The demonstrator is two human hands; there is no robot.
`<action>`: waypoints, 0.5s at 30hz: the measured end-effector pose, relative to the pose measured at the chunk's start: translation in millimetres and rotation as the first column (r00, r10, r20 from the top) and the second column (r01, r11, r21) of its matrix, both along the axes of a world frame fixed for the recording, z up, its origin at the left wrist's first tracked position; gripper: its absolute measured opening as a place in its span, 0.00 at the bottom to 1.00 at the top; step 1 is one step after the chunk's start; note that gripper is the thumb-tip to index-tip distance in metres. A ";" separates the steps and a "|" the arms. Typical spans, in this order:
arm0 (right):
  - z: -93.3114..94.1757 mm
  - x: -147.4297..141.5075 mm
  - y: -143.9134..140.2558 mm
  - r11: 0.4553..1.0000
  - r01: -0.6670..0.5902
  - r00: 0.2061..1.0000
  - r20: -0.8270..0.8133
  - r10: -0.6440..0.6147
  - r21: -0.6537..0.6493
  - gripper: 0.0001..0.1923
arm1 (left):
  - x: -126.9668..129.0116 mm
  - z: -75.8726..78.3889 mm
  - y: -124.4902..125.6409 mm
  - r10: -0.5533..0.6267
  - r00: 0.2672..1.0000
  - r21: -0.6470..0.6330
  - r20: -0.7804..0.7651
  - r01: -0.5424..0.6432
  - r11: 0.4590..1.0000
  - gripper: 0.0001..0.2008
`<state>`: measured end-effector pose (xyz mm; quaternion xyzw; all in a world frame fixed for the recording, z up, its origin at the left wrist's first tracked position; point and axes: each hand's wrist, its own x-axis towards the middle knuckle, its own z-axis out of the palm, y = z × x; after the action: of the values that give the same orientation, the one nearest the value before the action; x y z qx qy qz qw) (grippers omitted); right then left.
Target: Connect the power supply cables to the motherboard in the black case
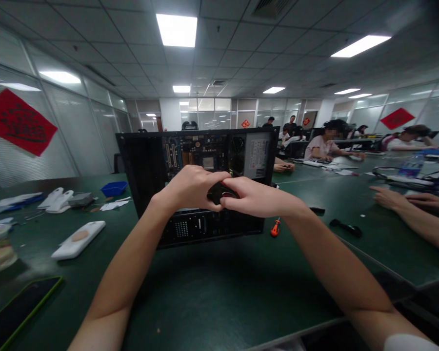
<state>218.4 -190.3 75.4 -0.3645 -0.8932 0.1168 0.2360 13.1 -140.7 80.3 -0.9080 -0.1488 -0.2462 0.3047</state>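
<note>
Gripping black part [219,192], both hands [193,187], unreadable case [197,180] label [257,157]

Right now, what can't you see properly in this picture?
Head view:
- Black thing: mostly hidden by the left hand and right hand; I can't tell what it is.
- Phone: cut off by the left edge.
- Computer case: inner parts too small.

A dark green table [212,292] carries an open computer case [197,185], an orange screwdriver [275,227], a white cover [78,239], a blue tray [113,188] and a phone [18,309].
</note>
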 end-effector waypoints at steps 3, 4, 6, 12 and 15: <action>1.0 -0.2 -0.6 1.000 0.000 1.000 -0.006 0.000 -0.019 0.07 | -0.2 -0.2 0.9 -0.005 1.000 -0.015 0.001 0.005 1.000 0.22; 1.3 -0.3 -0.6 1.000 -0.005 1.000 -0.007 0.005 -0.029 0.08 | -0.2 -0.4 1.2 -0.008 1.000 -0.019 0.001 0.008 1.000 0.22; 1.3 -0.5 -0.2 0.999 -0.018 1.000 -0.009 0.018 -0.040 0.08 | -0.1 -0.9 1.9 -0.013 1.000 -0.023 0.002 0.014 1.000 0.21; 0.2 -1.3 1.7 1.000 -0.013 1.000 -0.017 0.013 0.008 0.07 | -0.6 -0.6 2.0 0.006 1.000 -0.006 -0.002 -0.006 1.000 0.21; 0.2 -0.2 2.5 1.000 -0.029 0.999 -0.027 0.029 0.003 0.08 | -0.9 -0.5 2.3 0.015 1.000 -0.006 -0.001 -0.015 1.000 0.21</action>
<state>218.2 -187.7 75.7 -0.3497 -0.8953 0.1237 0.2468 12.2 -138.4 79.8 -0.9078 -0.1563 -0.2432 0.3039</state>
